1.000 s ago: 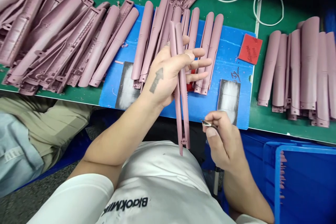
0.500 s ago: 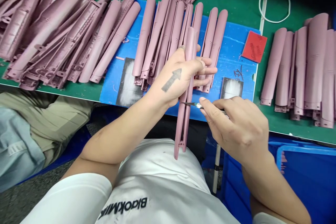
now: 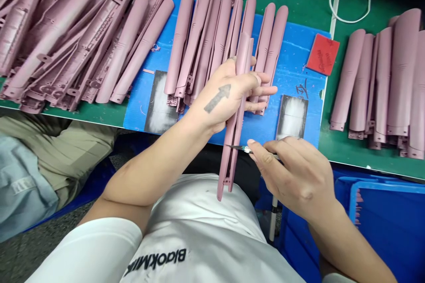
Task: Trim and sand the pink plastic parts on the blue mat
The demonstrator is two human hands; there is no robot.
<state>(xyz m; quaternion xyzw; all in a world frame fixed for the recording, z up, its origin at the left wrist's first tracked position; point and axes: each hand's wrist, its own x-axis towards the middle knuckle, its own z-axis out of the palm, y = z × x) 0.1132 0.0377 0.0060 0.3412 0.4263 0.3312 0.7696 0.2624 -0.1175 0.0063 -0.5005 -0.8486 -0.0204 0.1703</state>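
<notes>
My left hand (image 3: pixel 229 95) grips a long mauve plastic shell (image 3: pixel 232 150) around its upper half, holding it nearly upright over my lap with its lower end toward my shirt. My right hand (image 3: pixel 292 172) pinches a thin metal blade tool (image 3: pixel 241 148), whose tip touches the shell's right edge below my left hand. A row of similar mauve shells (image 3: pixel 212 40) lies on the blue mat (image 3: pixel 292 75) just behind both hands.
A large heap of mauve shells (image 3: pixel 66 40) fills the green table's left side. Another row of shells (image 3: pixel 381 84) lies at the right, with a red pad (image 3: pixel 322 54) and white cable (image 3: pixel 348 4) near it. Blue bins (image 3: pixel 388 225) stand at lower right. Another person's legs (image 3: pixel 43 163) are at left.
My right hand rose from below and brought the blade to the shell's edge, then slid it down a little. My left hand tilted the shell's lower end leftward.
</notes>
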